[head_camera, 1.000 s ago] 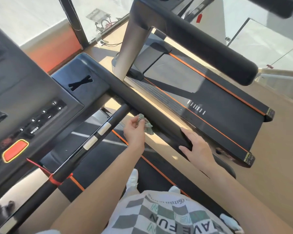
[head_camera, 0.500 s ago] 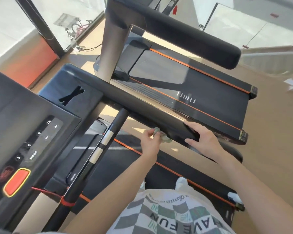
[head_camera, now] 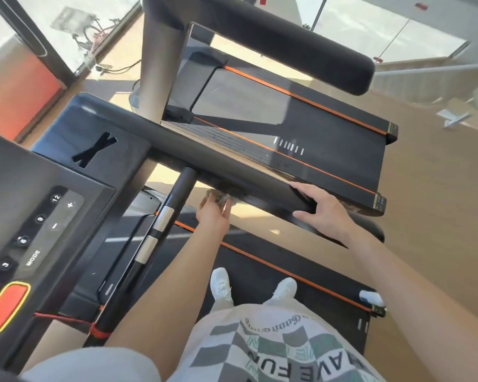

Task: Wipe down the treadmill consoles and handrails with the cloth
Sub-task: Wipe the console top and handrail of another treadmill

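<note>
I stand on a treadmill whose black console [head_camera: 31, 205] fills the left, with buttons and an orange stop button [head_camera: 4, 307]. Its thick black right handrail [head_camera: 204, 158] runs diagonally to the right. My left hand [head_camera: 214, 213] grips a small grey-green cloth [head_camera: 217, 195] and presses it against the underside of that handrail. My right hand [head_camera: 322, 210] grips the handrail's far end, fingers over the top and thumb below. A thinner bar with silver pulse sensors [head_camera: 160, 224] slants down beside my left hand.
A second treadmill [head_camera: 301, 128] stands just to the right, its own padded handrail [head_camera: 301, 42] crossing the top of the view and its grey upright post [head_camera: 160, 64] close behind. Glass walls and wooden floor lie beyond. My white shoes [head_camera: 221, 285] stand on the belt.
My left hand with the cloth slid along under the handrail, first toward my right hand, then back. My right hand stayed near the rail's end. The camera tilted down and shifted.
</note>
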The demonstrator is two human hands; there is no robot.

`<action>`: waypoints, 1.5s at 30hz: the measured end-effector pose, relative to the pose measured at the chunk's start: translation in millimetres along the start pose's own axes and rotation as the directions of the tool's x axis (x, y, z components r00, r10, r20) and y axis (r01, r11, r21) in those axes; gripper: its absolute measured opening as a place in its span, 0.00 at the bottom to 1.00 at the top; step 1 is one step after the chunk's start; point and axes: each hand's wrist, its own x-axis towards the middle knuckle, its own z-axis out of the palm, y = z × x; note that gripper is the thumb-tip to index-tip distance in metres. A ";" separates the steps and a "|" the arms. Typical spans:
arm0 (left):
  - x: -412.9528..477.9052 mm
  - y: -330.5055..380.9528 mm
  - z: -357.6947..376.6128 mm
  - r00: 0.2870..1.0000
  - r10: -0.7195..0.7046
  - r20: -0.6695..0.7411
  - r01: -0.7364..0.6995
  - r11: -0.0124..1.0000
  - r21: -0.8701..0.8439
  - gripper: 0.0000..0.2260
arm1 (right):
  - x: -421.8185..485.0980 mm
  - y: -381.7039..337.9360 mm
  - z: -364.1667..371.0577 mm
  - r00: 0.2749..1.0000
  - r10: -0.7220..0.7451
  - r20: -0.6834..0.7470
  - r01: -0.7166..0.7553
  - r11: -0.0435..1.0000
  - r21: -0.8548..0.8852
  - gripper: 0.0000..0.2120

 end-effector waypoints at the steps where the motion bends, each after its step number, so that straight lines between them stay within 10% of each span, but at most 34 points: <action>1: 0.5 1.9 2.8 0.997 -0.069 0.034 0.073 0.987 -0.145 0.17 | 0.6 0.2 0.0 1.000 0.003 0.003 -0.003 1.000 -0.001 0.33; 12: -13.4 -45.4 -21.7 0.870 -0.174 0.461 0.278 0.946 -0.167 0.28 | 1.4 2.0 0.5 1.000 -0.020 0.003 0.020 0.999 -0.026 0.33; 25: 20.1 0.4 -5.2 0.954 0.027 0.298 0.158 0.801 -0.577 0.22 | 4.0 8.6 0.2 0.999 -0.032 0.019 0.032 0.999 -0.030 0.34; 37: -7.9 -58.8 -23.5 0.863 -0.148 0.483 0.264 0.948 -0.180 0.21 | 5.1 10.1 -0.2 0.998 -0.057 0.026 0.058 0.997 -0.048 0.34; 45: 0.7 -30.9 -16.0 0.933 -0.029 0.360 0.168 0.918 -0.360 0.24 | 3.9 8.6 -1.0 0.997 -0.069 0.029 0.071 0.996 -0.054 0.33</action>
